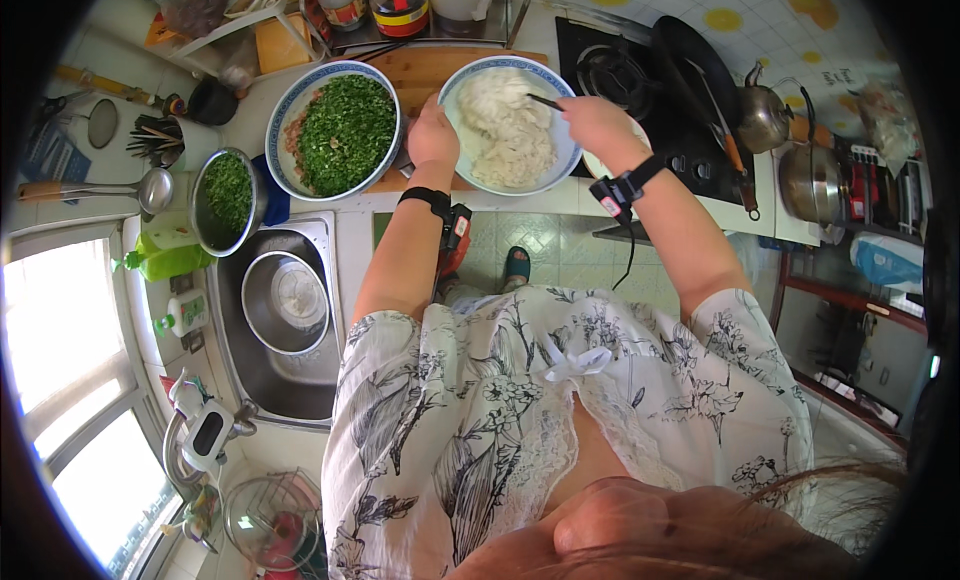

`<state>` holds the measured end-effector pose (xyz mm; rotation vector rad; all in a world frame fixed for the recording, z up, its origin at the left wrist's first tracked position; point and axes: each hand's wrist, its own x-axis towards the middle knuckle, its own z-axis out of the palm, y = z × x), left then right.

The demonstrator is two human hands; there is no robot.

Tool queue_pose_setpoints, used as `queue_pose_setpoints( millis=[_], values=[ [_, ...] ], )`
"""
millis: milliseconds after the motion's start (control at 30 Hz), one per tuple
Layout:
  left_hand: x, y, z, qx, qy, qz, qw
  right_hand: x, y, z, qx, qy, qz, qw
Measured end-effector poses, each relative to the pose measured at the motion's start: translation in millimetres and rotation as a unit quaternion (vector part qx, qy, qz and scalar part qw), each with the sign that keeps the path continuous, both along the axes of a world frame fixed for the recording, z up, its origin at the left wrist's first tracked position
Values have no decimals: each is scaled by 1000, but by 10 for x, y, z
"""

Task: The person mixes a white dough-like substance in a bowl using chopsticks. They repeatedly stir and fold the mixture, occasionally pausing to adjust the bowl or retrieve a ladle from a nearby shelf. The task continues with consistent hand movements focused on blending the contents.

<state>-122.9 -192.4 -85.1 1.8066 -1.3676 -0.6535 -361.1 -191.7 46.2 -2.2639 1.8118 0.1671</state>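
A white bowl with a blue patterned rim (564, 157) holds a pale, lumpy, wet dough-like mixture (514, 141). My left hand (433, 136) grips this bowl's left rim. Dark chopsticks (543, 101) are held in my right hand (602, 128) over the right side of the bowl, their tips reaching to the mixture. To the left, a matching bowl (321, 194) contains chopped greens (349, 134) heaped over what looks like pink minced meat (292, 141). Part of a metal blade or handle shows beside my left hand.
A wooden board (424, 66) lies behind the bowls. On the left are a steel bowl of greens (253, 239), a sink (315, 366) with a metal basin (324, 299), and a green detergent bottle (169, 263). At right stands a gas stove (679, 134) with a wok (675, 47) and kettle (761, 119).
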Motion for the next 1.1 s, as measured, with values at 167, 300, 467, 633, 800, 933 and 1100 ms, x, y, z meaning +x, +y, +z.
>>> queue_pose_setpoints(
  millis=[167, 300, 467, 633, 800, 933, 1100],
  values=[
    [7, -13, -1, 0, 0, -3, 1000, 361, 272, 122, -17, 57, 156, 986],
    [0, -14, 63, 11, -1, -10, 1000, 182, 502, 471, 71, 105, 193, 973],
    [-13, -11, 146, 61, 16, -15, 998, 13, 651, 553, 106, 167, 223, 955],
    [-48, -16, 161, 54, -2, -19, 998, 130, 450, 167, 41, 109, 175, 978],
    [-58, -15, 152, 46, -33, -26, 998, 121, 239, -161, 17, 21, 8, 1000],
    [-71, -29, 125, 43, -33, -23, 998, 57, 358, -242, 24, 2, -68, 997],
    [-107, -60, 70, 27, -17, -16, 999, -305, 650, 230, 46, 42, -32, 998]
  ],
)
